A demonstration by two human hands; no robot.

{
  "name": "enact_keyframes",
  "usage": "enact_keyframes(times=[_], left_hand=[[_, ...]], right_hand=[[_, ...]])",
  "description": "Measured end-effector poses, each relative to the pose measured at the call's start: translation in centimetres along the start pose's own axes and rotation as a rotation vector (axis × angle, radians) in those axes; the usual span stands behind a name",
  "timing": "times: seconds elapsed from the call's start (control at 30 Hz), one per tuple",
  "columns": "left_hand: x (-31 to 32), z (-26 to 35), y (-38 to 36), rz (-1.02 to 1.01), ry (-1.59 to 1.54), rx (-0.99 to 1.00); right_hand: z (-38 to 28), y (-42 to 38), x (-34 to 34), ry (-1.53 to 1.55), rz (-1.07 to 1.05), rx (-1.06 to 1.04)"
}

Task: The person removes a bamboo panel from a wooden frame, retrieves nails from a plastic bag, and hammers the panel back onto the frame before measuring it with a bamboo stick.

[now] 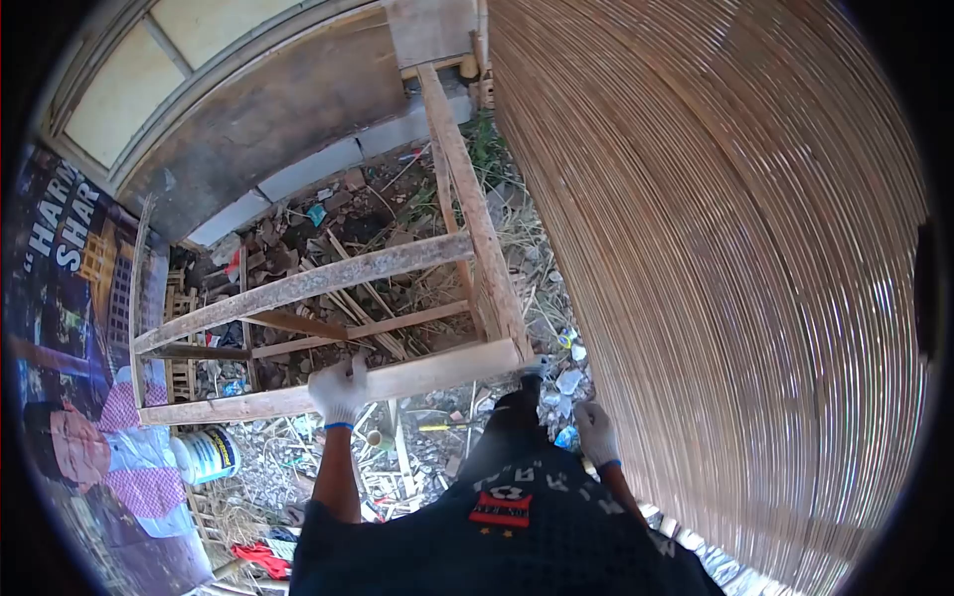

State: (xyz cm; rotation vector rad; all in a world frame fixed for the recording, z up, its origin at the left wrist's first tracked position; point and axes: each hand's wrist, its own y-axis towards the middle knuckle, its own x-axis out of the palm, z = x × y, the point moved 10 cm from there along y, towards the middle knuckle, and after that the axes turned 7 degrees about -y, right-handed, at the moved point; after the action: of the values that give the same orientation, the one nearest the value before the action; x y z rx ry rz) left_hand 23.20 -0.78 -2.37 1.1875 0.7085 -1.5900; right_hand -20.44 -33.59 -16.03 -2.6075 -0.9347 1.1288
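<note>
My left hand (339, 393), in a white work glove with a blue cuff, is closed round the near beam of a wooden frame (427, 372). The frame is made of rough timber bars and stands tilted in my view, its long side rail (472, 199) running away from me. To the right of the frame's corner, my gloved right hand (596, 434) hangs beside my body, close to a large bamboo slat screen (715, 298). Its fingers look curled in; whatever they hold, if anything, is hidden.
Rubble, sticks and litter (348, 228) cover the ground inside and around the frame. A white bucket (207, 454) stands at the left, by a printed banner (79, 298). A low wall of pale blocks (310, 169) runs along the back. A red cloth (260, 558) lies lower left.
</note>
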Motion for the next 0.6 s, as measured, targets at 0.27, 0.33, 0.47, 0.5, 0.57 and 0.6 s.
enact_keyframes(times=[0.27,0.33,0.47,0.5,0.57,0.6], left_hand=[[-1.4,1.2,-0.4,0.252,-0.049,0.143],[-2.0,1.8,-0.3,0.276,-0.098,0.165],[-1.9,1.3,-0.1,0.235,-0.097,0.076],[-1.8,1.0,-0.2,0.243,-0.079,0.051],[-1.4,0.5,0.0,0.264,-0.044,-0.002],[-1.1,0.3,0.0,0.219,-0.038,-0.029]], right_hand=[[-17.2,25.6,-3.6,-0.238,-0.180,-0.465],[-20.7,31.8,-5.0,-0.266,-0.087,-0.427],[-24.6,41.8,-1.3,-0.107,-0.111,-0.300],[-25.5,43.0,0.4,-0.153,-0.144,-0.342],[-28.0,45.1,3.6,-0.221,-0.179,-0.400],[-29.1,46.1,5.0,-0.244,-0.182,-0.412]])
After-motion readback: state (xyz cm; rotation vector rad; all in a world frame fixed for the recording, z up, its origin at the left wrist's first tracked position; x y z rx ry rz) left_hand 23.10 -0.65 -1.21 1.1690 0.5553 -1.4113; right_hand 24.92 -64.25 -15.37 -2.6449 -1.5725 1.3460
